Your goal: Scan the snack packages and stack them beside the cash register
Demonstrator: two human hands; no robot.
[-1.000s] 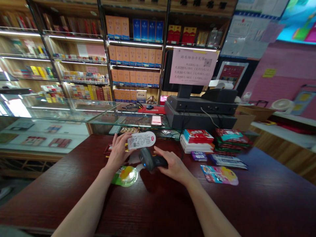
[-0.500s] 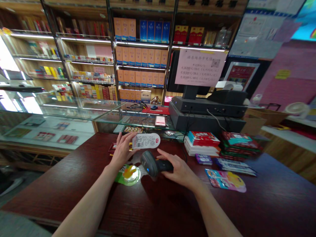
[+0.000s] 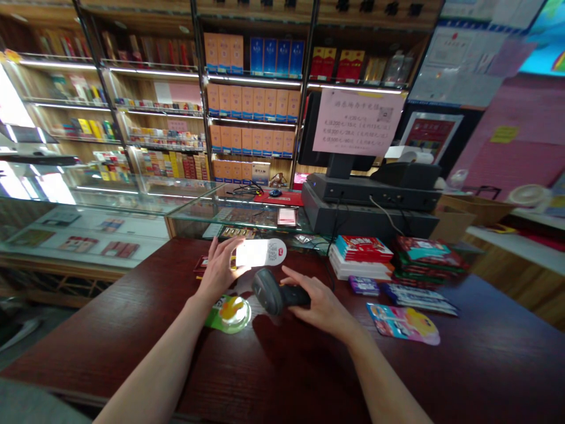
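The left hand (image 3: 218,274) holds a white card package (image 3: 260,253) by its left end, above the counter (image 3: 132,341) and near the counter's far edge; its thumb and fingers are brought together on the card, with only the thickness of the package between them. A strong white light covers most of the card, so only the print at its rounded right end can be read as print. The right hand (image 3: 320,303) is closed around the dark handle of a barcode scanner (image 3: 268,292), with one finger stretched out along the far side; how the hidden fingers lie, I cannot tell. The scanner head is just beside the card, apart from it, and it is tilted. Beside the left wrist, toward the counter's left edge, lies a green package (image 3: 229,317). Toward the right edge lie a pink and blue package (image 3: 401,324), a striped packet (image 3: 419,299) and a purple packet (image 3: 364,285). Behind these, along the far edge, stand red and white boxes (image 3: 362,259), stacked.
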